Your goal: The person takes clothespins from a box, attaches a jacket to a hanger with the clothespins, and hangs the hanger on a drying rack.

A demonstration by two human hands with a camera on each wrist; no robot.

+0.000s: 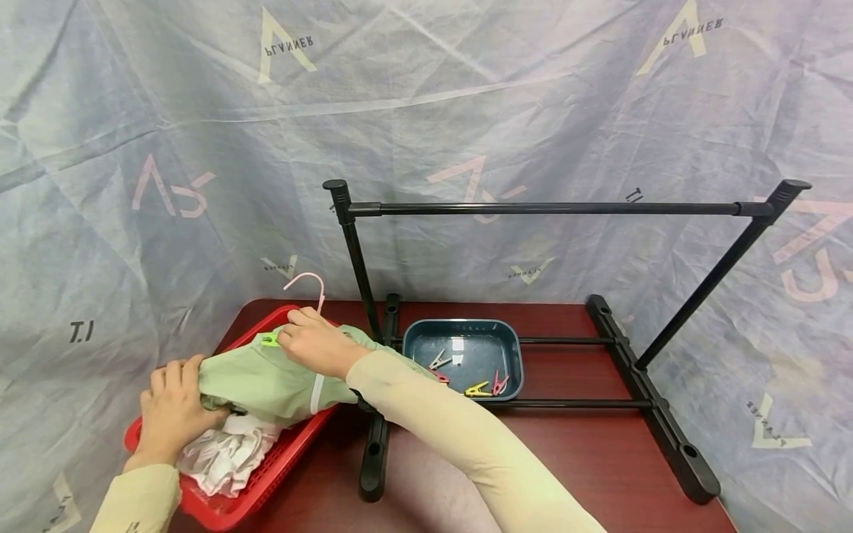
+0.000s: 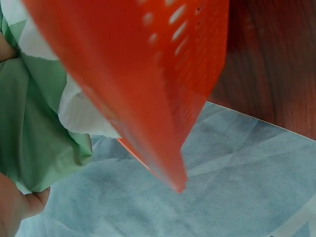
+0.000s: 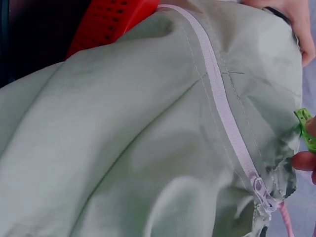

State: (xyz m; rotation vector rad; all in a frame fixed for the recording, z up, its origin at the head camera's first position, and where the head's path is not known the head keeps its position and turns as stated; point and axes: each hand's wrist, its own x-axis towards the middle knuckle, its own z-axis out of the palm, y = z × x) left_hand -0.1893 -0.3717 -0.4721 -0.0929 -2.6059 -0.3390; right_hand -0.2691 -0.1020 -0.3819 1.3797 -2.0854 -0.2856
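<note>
A light-green zip-up jacket [image 1: 260,381] lies across the red basket [image 1: 286,463], its white zipper [image 3: 217,84] running up to the collar. From the collar rises the hook of a pink hanger [image 1: 313,277]; the rest of the hanger is hidden in the cloth. My left hand [image 1: 169,407] grips the jacket's left end over the basket's side. With my right hand [image 1: 316,342] I pinch a bright green clothespin [image 3: 302,117] at the jacket's edge, close to the collar. Below the jacket, crumpled white cloth [image 1: 233,451] sits in the basket.
A black rack with a high horizontal bar [image 1: 546,209] stands on the dark red table [image 1: 560,451]. Between its feet is a blue tray [image 1: 513,348] holding several clothespins [image 1: 477,389]. The right forearm crosses in front of the rack's left foot [image 1: 373,459].
</note>
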